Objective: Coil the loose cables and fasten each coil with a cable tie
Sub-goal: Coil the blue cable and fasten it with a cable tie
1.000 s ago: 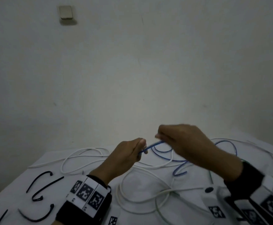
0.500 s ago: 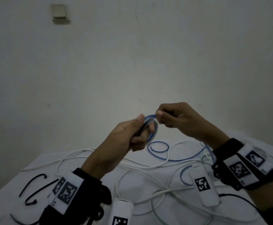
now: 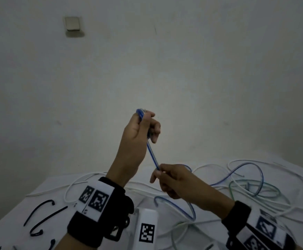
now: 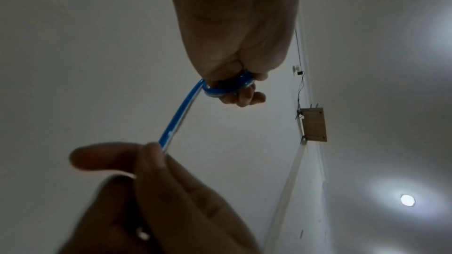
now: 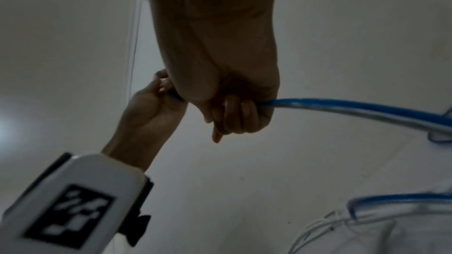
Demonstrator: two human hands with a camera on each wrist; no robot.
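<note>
Left hand, raised well above the table, has its fingers and thumb curled round a small coil of the blue cable, only a turn or two as far as the left wrist view shows; the loop wraps the fingertips and sticks out at the top of the fist. From there a short straight run of the cable goes down to the right hand, which is lower and nearer the table and pinches the cable between thumb and fingers, the other fingers folded in. Behind the right hand the rest of the blue cable trails off in wide loops over the table, so most of its length looks unwound yet. By my judgement the task is at an early point: the first coil is only begun, and nothing on the table looks coiled or tied. White cables lie loose across the middle of the table and a green cable sits in slack loops at the right, tangled among the blue. Black cable ties lie unused at the left edge of the table, well apart from both hands. Left to do: finish winding the blue, tie it, then handle the white and green ones.
</note>
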